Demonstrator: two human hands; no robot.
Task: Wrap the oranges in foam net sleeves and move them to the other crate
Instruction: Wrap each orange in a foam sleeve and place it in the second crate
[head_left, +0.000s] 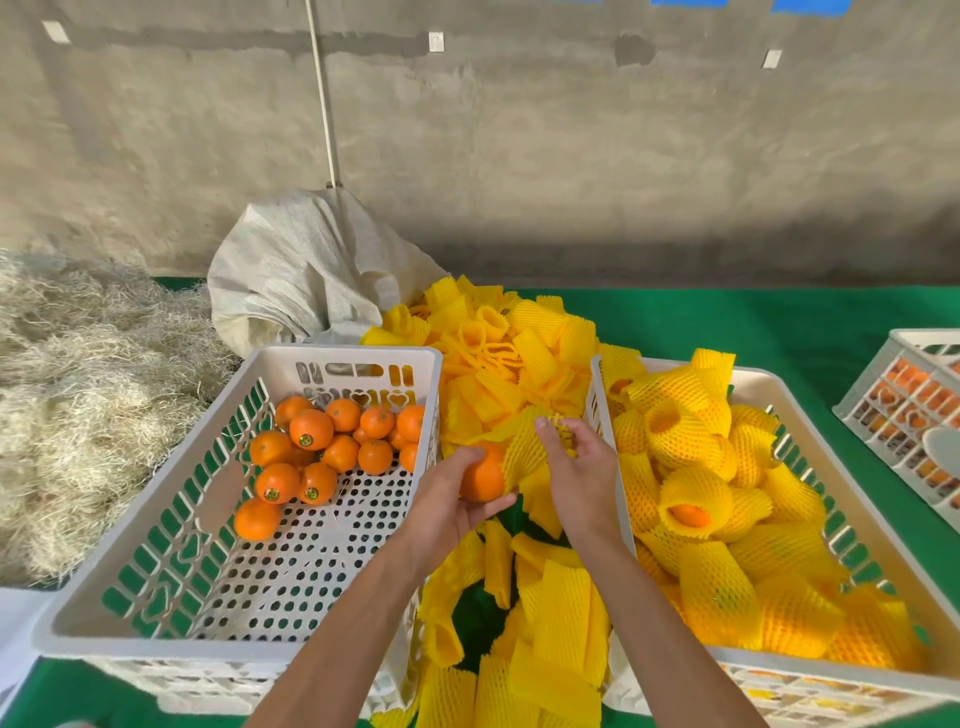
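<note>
Gripping an orange (483, 480), left hand (447, 506) meets the foam sleeve (524, 452) pinched by right hand (579, 475); sleeve's long axis runs 2–8 o'clock, mouth toward the fruit. Both sit between two white crates: left crate (156, 525) at 9 o'clock, right crate (852, 545) at 3. Green table (779, 322), concrete wall (571, 145) at 12.

My left hand (451, 501) cups a bare orange (483, 479) just right of the left crate (156, 525), while my right hand (579, 475) pinches a yellow foam sleeve (524, 452) touching the orange's right side. Loose oranges (332, 441) sit in the left crate's far half. Right of it, loose sleeves (519, 358) pile up, then the right crate (763, 387) full of wrapped oranges (696, 501)
</note>
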